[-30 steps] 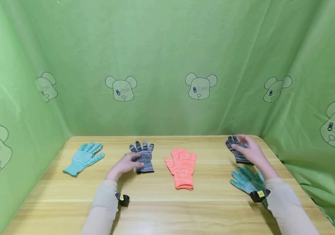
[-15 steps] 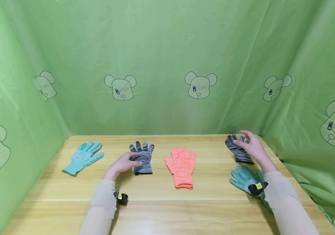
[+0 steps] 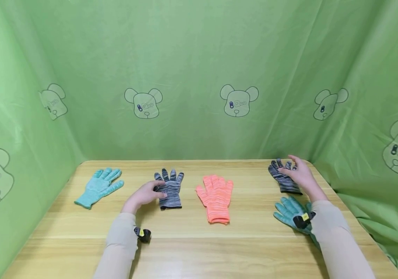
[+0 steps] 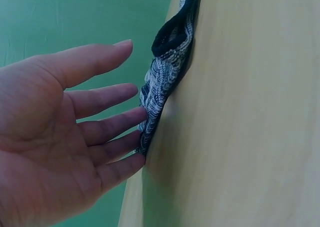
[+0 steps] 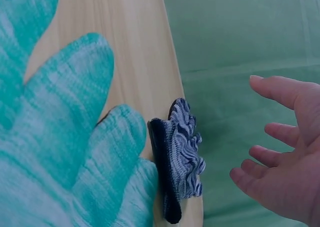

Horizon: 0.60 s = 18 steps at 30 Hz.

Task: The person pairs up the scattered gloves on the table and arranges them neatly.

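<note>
A dark grey striped knit glove (image 3: 171, 193) lies palm-flat left of the middle, its fingers toward the back. My left hand (image 3: 146, 193) is right at its left side, fingers and thumb spread; in the left wrist view the fingertips (image 4: 139, 114) overlap the glove's edge (image 4: 162, 82). At the back right lies a second grey striped glove (image 3: 287, 182). Over its right part hovers my right hand (image 3: 300, 173) with parted, relaxed fingers. The right wrist view shows a gap between this hand (image 5: 287, 147) and the glove (image 5: 182, 157). Neither hand holds anything.
An orange glove (image 3: 216, 199) lies mid-table. One teal glove (image 3: 99, 188) is at the left; another teal glove (image 3: 291, 213) lies under my right wrist, partly hidden. Green curtains (image 3: 192, 135) with bear-face prints enclose the wooden table (image 3: 185, 255) at the back and sides.
My right hand has lifted slightly up and away from the right grey glove, uncovering more of it. The left hand has drawn back slightly; the left grey glove has shifted very little.
</note>
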Motion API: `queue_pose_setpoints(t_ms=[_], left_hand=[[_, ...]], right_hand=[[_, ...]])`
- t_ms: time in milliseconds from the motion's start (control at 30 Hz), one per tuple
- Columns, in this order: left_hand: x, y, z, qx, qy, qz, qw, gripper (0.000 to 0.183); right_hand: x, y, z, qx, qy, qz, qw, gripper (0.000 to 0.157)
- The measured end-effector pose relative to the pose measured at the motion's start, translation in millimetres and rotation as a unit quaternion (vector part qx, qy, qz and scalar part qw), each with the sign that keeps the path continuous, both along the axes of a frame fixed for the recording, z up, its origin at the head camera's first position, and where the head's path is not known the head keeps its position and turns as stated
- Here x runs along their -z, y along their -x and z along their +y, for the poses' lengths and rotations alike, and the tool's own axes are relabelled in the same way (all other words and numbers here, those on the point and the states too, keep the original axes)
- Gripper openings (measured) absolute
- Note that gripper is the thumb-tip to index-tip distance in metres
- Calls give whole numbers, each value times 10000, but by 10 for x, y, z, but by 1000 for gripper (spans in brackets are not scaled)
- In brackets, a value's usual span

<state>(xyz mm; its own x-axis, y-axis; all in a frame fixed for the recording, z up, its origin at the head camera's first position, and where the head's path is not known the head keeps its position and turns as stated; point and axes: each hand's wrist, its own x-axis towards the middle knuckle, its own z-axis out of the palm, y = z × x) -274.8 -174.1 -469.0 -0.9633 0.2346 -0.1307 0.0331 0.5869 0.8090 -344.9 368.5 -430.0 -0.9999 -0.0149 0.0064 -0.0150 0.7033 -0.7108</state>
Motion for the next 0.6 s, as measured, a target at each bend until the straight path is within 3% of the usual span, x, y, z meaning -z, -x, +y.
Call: queue_pose_setpoints(t_ms=[200, 600], left_hand=[[-9, 1, -17, 43, 46, 46, 10000, 61], [7, -3, -31, 235, 199, -24, 9995, 65]], right_hand=[[68, 91, 44, 66, 152, -150, 9998, 95], [205, 180, 72, 114, 142, -293, 9994, 90]])
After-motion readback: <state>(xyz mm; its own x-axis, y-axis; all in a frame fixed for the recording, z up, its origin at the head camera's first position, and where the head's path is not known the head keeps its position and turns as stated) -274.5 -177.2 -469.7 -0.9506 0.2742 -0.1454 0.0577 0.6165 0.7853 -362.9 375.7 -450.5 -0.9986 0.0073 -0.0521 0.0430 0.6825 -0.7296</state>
